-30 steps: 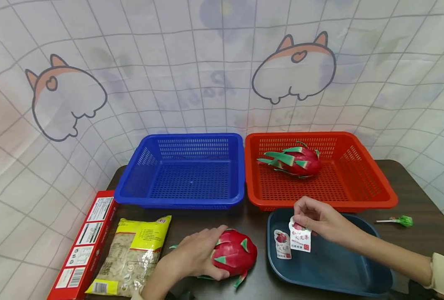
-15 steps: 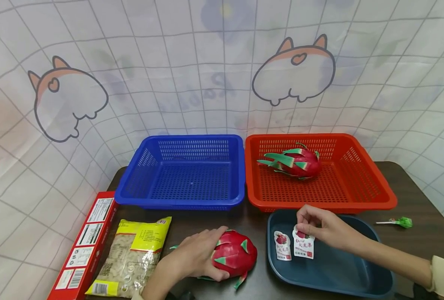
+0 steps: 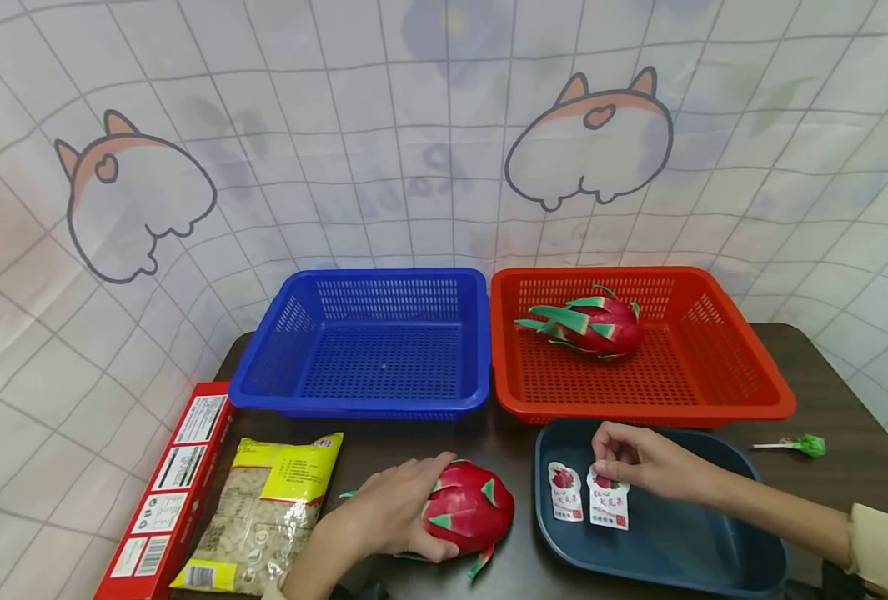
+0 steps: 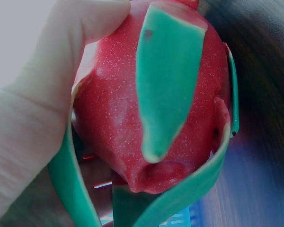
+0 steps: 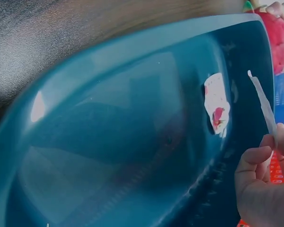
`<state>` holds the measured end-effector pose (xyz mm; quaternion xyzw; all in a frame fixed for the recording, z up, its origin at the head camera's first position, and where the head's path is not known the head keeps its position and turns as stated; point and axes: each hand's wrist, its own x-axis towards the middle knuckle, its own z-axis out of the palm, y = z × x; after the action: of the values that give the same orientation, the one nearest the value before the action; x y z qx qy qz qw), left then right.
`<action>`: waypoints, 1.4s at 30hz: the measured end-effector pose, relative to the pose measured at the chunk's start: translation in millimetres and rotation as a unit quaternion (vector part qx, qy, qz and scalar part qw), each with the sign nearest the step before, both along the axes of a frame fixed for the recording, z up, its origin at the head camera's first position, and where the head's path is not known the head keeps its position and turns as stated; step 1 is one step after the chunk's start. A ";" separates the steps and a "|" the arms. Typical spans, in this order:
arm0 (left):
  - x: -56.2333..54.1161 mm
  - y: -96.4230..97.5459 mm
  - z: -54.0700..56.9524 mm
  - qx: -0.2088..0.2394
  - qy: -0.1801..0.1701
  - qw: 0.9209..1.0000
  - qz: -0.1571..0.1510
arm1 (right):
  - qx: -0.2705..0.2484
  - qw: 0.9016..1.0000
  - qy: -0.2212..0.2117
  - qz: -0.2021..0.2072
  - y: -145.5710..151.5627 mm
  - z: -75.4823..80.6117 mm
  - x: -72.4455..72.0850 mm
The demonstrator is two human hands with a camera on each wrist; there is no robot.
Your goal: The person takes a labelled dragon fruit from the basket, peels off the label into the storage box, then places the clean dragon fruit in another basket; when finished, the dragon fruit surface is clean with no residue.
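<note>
My left hand [image 3: 394, 510] grips a red dragon fruit [image 3: 474, 508] on the table, its thumb on the near side and its fingers over the top. Green scales curl off the fruit's skin in the left wrist view. Over a dark teal basin [image 3: 684, 542], my right hand [image 3: 642, 458] pinches the top edge of a white label [image 3: 609, 504] printed with a dragon fruit. From the right wrist, that label appears nearly edge-on, above the basin floor. A second similar label [image 3: 565, 492] lies inside the basin, left of the held one.
Behind stand a blue basket [image 3: 383, 408] and a red basket [image 3: 639, 408]; another dragon fruit [image 3: 601, 325] lies in the red one. At left are a yellow-topped bag [image 3: 263, 508] and a red box [image 3: 173, 492]. A green lollipop [image 3: 807, 444] lies at right.
My right hand has come down and slightly nearer, lowering the pinched label in the basin beside the other label. My left hand and the dragon fruit have stayed put.
</note>
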<state>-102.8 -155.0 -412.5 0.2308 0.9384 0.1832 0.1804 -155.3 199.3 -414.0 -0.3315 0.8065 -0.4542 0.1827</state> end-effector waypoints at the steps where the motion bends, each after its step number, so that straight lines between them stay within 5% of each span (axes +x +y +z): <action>1: 0.2 0.1 0.1 0.000 0.001 1.000 0.000 | -0.003 1.000 -0.003 0.007 0.2 -1.1 -0.4; 9: 0.3 0.3 -0.1 -0.004 0.005 1.000 -0.001 | 0.004 0.999 0.001 0.044 2.9 -6.2 -2.3; 23: -0.1 -0.1 -0.4 -0.004 0.004 1.000 0.001 | 0.044 0.996 -0.074 0.007 2.4 -14.5 -12.3; 42: 0.1 -0.2 -0.1 0.001 0.018 1.000 -0.008 | 0.044 0.996 -0.081 0.000 10.1 -22.5 -11.8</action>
<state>-102.7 -155.2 -412.6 0.2416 0.9394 0.1791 0.1648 -167.2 209.4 -436.6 -0.2851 0.8083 -0.4435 0.2619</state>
